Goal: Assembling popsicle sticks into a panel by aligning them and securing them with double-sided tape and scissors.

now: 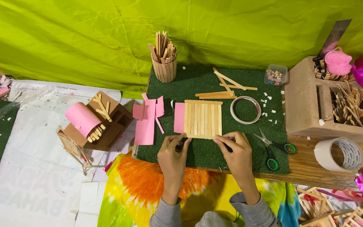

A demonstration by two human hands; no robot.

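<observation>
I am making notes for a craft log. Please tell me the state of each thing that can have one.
Stick panel: flat, sticks side by side, on pink paper.
Scissors: open, lying flat.
Stick cup: upright, full.
Bead box: lid on.
Left hand: gripping a dark tool.
Right hand: fingers on panel's edge.

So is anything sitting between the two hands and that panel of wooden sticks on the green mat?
Nothing visible. The left hand and right hand both rest at the near edge of the stick panel. The scissors lie off to the right, the tape ring beside the panel.
</observation>
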